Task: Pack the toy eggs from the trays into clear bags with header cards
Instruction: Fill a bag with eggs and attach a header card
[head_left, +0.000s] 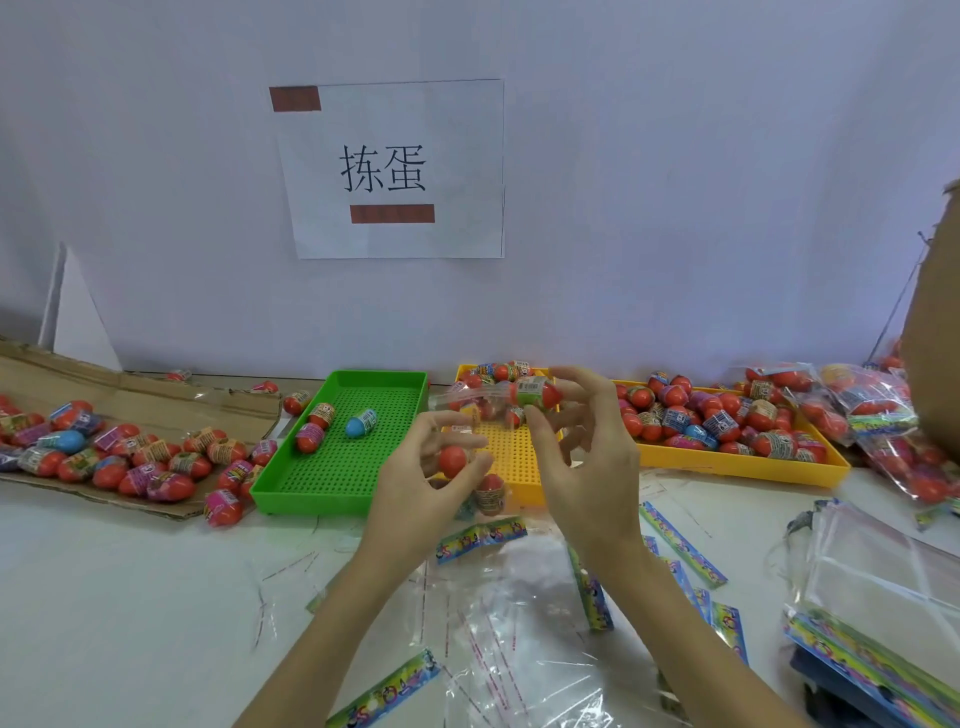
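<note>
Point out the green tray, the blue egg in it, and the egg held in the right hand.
green tray (291, 486): head view, on its front left rim.
blue egg (357, 426): head view, on its blue shell.
egg in right hand (537, 392): head view, on its label band.

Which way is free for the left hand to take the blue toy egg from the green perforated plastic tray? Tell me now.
Probably none yet: the blue toy egg lies uncovered in the green perforated plastic tray, but the left hand is holding a red egg.
</note>
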